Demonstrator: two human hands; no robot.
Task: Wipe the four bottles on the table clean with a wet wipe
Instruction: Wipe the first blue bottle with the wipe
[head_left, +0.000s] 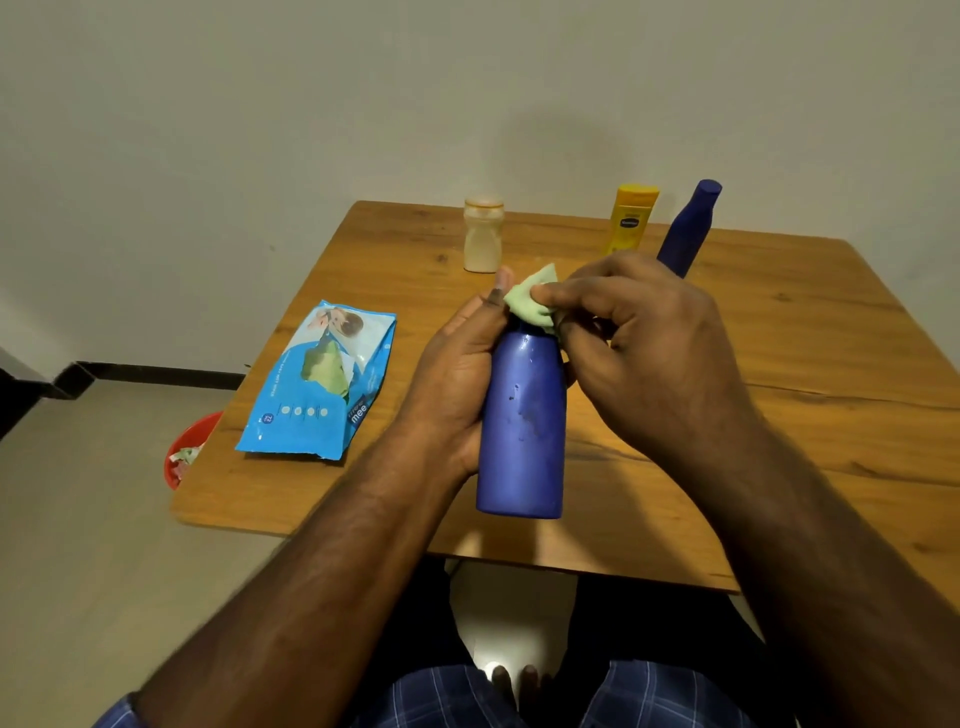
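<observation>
My left hand (457, 374) grips a blue bottle (522, 431) from its left side and holds it above the wooden table (779, 415). My right hand (639, 343) pinches a pale green wet wipe (530, 304) against the bottle's top, which the wipe and fingers hide. At the table's far side stand a small cream bottle (483, 234), a yellow bottle (629, 218) and a tall dark blue bottle (688, 228).
A blue pack of wet wipes (317, 384) lies on the table's left part, a green wipe poking from its opening. A red bowl (189, 449) with scraps sits on the floor past the left table edge. A wall stands behind the table.
</observation>
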